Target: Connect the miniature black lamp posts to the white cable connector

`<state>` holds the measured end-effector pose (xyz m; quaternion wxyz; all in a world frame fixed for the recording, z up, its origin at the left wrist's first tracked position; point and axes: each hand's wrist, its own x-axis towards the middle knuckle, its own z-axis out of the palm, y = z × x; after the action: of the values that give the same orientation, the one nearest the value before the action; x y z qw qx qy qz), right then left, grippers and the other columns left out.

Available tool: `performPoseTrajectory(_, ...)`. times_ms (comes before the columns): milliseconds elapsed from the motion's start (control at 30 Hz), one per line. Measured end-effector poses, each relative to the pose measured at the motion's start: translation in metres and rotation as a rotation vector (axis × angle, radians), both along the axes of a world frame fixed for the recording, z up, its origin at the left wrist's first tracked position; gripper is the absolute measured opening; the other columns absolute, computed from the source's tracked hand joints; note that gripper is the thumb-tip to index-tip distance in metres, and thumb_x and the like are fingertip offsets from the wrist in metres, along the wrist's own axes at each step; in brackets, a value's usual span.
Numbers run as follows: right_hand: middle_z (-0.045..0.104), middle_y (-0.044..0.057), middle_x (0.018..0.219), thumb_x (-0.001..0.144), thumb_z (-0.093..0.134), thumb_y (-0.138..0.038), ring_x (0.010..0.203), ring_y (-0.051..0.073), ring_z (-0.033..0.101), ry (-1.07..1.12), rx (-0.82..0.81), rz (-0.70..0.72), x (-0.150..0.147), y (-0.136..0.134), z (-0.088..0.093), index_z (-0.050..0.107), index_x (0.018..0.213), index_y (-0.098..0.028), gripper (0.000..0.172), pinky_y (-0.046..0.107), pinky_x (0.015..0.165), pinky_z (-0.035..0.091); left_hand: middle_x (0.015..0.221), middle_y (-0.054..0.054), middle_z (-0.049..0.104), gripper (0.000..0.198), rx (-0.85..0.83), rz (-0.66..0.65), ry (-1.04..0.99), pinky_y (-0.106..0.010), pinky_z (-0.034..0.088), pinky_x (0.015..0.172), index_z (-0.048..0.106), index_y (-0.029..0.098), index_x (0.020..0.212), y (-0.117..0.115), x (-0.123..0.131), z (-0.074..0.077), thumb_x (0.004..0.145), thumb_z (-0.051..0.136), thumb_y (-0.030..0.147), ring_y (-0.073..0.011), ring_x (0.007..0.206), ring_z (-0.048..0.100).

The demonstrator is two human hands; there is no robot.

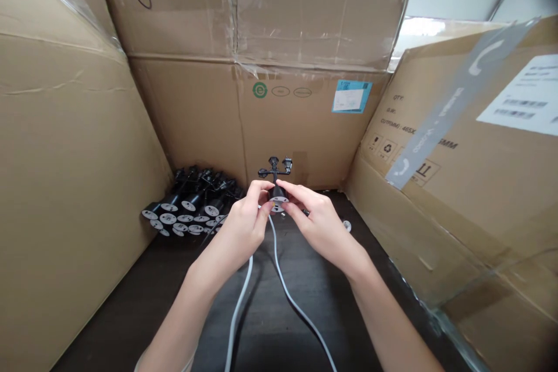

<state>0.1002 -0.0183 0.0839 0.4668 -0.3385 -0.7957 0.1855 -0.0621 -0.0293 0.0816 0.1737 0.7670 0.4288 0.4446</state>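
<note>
Bare forearms (187,314) lead to the left hand (244,226) and right hand (320,226), fingertips pinching a black plug fitting (277,193) above the dark tabletop (261,325), its white cable (282,285) trailing; the held fitting calls for a steady grip.

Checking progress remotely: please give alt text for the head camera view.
The left hand and right hand pinch a black cylindrical fitting with a white disc end, a white cable trailing across a dark tabletop. Similar black fittings lie piled at left, against brown cardboard boxes.
</note>
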Motion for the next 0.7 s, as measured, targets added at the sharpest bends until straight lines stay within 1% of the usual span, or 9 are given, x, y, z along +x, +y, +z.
performPoseTrajectory(133,0.061,0.004,0.094,0.087,0.049,-0.011,0.082,0.015,0.057,-0.060,0.067,-0.004,0.0016,0.0002,0.0018,0.059,0.116,-0.022,0.032,0.026,0.074,0.045,0.095,-0.007,0.061,0.020,0.034,-0.005,0.013,-0.025,0.047,0.073,0.041,0.017,0.109,-0.0002,0.0028,-0.0021,0.089,0.037,0.017,-0.0157,0.086,0.061)
performPoseTrajectory(300,0.059,0.005,0.092,0.088,0.047,-0.010,0.081,0.015,0.056,-0.043,0.076,-0.014,-0.0010,-0.0003,0.0006,0.058,0.117,-0.015,0.032,0.025,0.073,0.044,0.092,-0.006,0.062,0.023,0.100,0.038,0.016,-0.025,0.046,0.072,0.043,0.017,0.111,-0.0014,0.0042,-0.0032,0.088,0.038,0.016,-0.0159,0.083,0.062)
performPoseTrajectory(400,0.059,0.005,0.091,0.088,0.047,-0.010,0.079,0.014,0.056,-0.008,0.082,-0.017,-0.0027,0.0011,-0.0016,0.058,0.118,-0.016,0.033,0.025,0.071,0.044,0.093,-0.006,0.063,0.023,0.109,0.058,0.003,-0.024,0.046,0.071,0.044,0.017,0.111,-0.0012,0.0050,-0.0037,0.088,0.039,0.017,-0.0156,0.082,0.062)
performPoseTrajectory(533,0.059,0.002,0.086,0.087,0.049,-0.012,0.075,0.013,0.056,0.008,0.079,-0.027,-0.0008,0.0045,-0.0024,0.059,0.118,-0.021,0.034,0.023,0.067,0.044,0.098,-0.007,0.062,0.023,0.049,0.033,-0.034,-0.025,0.046,0.073,0.042,0.018,0.112,-0.0003,0.0056,-0.0034,0.090,0.039,0.022,-0.0160,0.087,0.061)
performPoseTrajectory(600,0.059,0.002,0.089,0.088,0.049,-0.011,0.077,0.012,0.056,0.005,0.085,-0.002,0.0004,0.0050,-0.0016,0.058,0.120,-0.023,0.036,0.023,0.069,0.044,0.100,-0.007,0.061,0.023,-0.005,0.006,-0.052,-0.025,0.046,0.073,0.040,0.018,0.113,-0.0003,0.0052,-0.0029,0.091,0.040,0.025,-0.0159,0.088,0.060)
performPoseTrajectory(700,0.057,0.002,0.097,0.089,0.044,-0.010,0.083,0.012,0.056,-0.014,0.100,0.054,0.0001,0.0030,0.0005,0.055,0.123,-0.027,0.039,0.023,0.074,0.045,0.094,-0.005,0.060,0.027,-0.034,0.012,-0.050,-0.025,0.046,0.069,0.037,0.019,0.114,-0.0010,0.0040,-0.0021,0.090,0.042,0.030,-0.0155,0.083,0.060)
